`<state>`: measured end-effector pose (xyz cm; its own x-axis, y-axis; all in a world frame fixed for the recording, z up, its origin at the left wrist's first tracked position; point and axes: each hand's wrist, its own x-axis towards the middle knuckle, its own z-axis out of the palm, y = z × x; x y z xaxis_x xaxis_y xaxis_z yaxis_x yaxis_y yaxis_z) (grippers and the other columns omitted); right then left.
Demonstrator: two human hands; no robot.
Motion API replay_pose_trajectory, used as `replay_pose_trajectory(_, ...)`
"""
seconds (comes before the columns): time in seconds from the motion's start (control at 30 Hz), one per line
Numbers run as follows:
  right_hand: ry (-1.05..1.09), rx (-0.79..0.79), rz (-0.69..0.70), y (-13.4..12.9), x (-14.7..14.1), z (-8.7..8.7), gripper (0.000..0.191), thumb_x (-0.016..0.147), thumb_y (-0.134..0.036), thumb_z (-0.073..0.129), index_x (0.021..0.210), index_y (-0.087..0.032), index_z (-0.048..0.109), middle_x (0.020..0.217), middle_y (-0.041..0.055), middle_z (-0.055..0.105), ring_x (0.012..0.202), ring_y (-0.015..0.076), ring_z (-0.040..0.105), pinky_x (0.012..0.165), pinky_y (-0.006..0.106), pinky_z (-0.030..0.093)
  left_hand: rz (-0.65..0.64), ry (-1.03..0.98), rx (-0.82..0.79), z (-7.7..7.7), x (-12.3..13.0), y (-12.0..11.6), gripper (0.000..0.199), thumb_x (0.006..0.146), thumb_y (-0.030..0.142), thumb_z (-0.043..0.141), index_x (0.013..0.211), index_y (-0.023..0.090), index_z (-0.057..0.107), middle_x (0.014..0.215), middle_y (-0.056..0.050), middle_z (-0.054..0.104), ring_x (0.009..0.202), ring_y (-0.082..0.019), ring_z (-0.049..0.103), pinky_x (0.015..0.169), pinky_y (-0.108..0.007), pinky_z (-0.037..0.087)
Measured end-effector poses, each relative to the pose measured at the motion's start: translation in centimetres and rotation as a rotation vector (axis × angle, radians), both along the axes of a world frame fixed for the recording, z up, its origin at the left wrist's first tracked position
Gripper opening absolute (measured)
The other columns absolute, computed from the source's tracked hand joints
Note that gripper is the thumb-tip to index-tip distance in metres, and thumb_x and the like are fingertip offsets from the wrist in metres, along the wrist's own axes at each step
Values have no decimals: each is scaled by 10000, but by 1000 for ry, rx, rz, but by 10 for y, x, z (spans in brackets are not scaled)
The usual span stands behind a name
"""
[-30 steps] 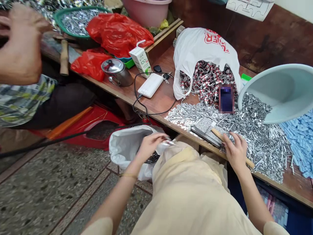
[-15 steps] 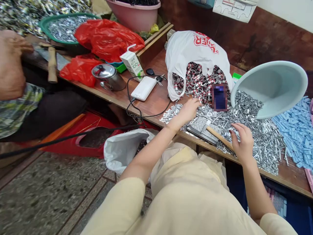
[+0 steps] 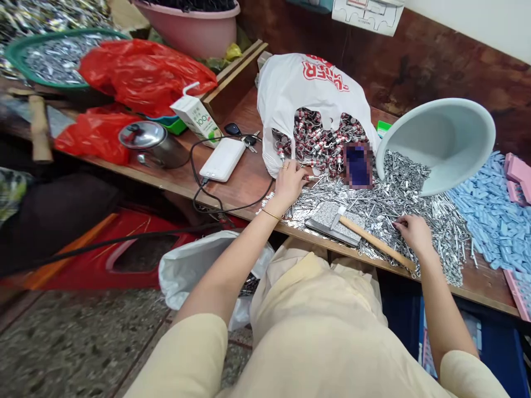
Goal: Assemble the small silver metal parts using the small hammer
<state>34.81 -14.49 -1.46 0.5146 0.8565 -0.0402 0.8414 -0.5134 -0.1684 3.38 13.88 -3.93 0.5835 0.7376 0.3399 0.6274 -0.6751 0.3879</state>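
Lying lengthwise left-to-right, a red-banded piece (image 3: 311, 178) touches the left fingers (image 3: 299, 173).

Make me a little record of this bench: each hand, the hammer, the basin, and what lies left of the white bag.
Left hand: at the mouth of the white plastic bag, fingers by red-and-silver parts; grip unclear
Right hand: at the silver metal pieces; anything pinched is too small to tell
Hammer: untouched, head on the speckled block
Basin: tipped, its rim by the silver metal pieces
Left of bag: power bank, car keys, drink carton, lidded metal mug
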Motion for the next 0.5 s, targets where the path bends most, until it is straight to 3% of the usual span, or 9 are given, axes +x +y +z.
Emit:
replay_pose_trajectory(0.1,-27,-81,-3,12,-5,1,194,903,-295,577,872,-168,721,978,112,722,945,256,588,729,324,380,-40,-78,-2,7,-10,-3,192,956,215,579,1115,156,670,1256,-156,611,1219,-304,545,1019,-427,453)
replay_pose_trajectory(0.2,-93,-134,-3,13,-8,4,174,920,-279,574,903,-174,712,1004,110,716,943,245,605,709,314,364,-69,-102,-92,7,-20,-11,231,997,252,523,1179,156,629,1134,-122,669,1084,-256,620,958,-373,486)
replay_pose_trajectory(0.37,-124,-201,-55,11,-12,5,201,958,-308,542,921,-184,696,1013,120,709,934,246,615,673,314,344,-135,-128,-120,-3,-32,-22,230,948,226,603,1163,150,638,1160,-129,655,1127,-259,608,1007,-384,475)
replay_pose_trajectory(0.5,-87,-162,-74,9,-13,2,188,948,-294,531,872,-189,668,965,112,705,877,240,612,636,308,334,-77,-105,-208,-8,-41,-23,346,901,197,661,1237,143,601,1073,-111,683,1054,-270,619,974,-409,481)
